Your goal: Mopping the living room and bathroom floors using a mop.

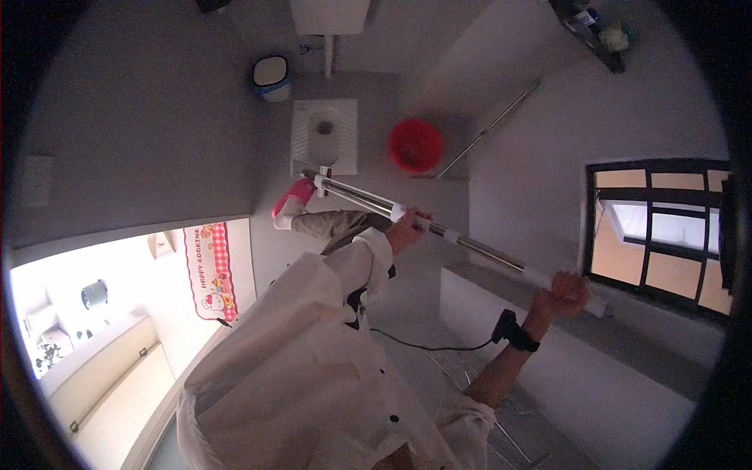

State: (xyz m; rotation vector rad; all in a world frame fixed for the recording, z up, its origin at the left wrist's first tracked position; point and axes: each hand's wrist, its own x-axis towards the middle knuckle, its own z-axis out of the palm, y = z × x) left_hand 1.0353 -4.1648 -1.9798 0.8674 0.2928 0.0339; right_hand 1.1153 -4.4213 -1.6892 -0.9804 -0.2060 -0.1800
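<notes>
My left hand (pixel 408 229) grips the middle of a long-handled mop (pixel 364 198) with a metal pole and white plastic fittings. Farther up the same pole, my right hand (pixel 567 294) is closed around the white grip. The pole slants across the view from the right down to its head end, beside the near edge of a white squat toilet (pixel 323 132). Dim light and blur hide details of the mop's head. My foot in a pink slipper (pixel 294 197) is close to that end. A black band with a cable (pixel 520 338) is strapped on my right wrist.
A red basin (pixel 415 145) stands right of the toilet. Another long pole (pixel 490 129) leans on the wall behind it. A lidded bin (pixel 272 76) is at the back left. A black-framed window (pixel 658 235) is on the right, a low ledge (pixel 564 335) below it, and a bright doorway left.
</notes>
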